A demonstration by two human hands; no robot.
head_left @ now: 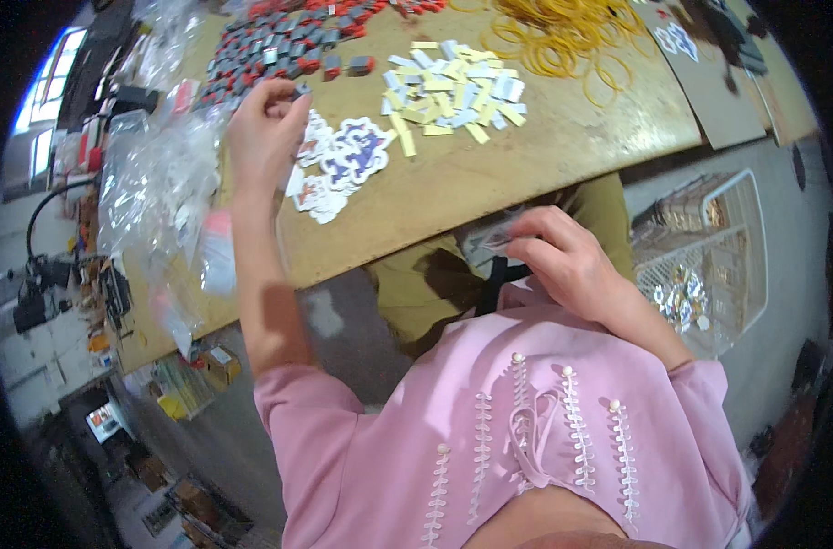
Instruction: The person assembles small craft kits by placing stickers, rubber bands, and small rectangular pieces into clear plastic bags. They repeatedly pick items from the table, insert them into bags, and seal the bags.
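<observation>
My left hand (pixel 263 128) is over the table's left part, fingers curled with a small grey piece (pixel 301 90) at the fingertips. Just beyond it spreads a heap of small grey-and-red blocks (pixel 270 50). White die-cut stickers (pixel 354 151) with purple and orange prints lie to the right of that wrist. Above my lap, my right hand (pixel 567 256) pinches what looks like a small clear plastic bag (pixel 494 238). Its contents are too blurred to make out.
Pale yellow and white strips (pixel 453 87) are piled mid-table, with yellow rings (pixel 563 37) beyond. Clear plastic bags (pixel 160 174) crowd the left side. A white basket (pixel 755 247) with shiny packets (pixel 682 297) stands right of my legs, below the table's edge.
</observation>
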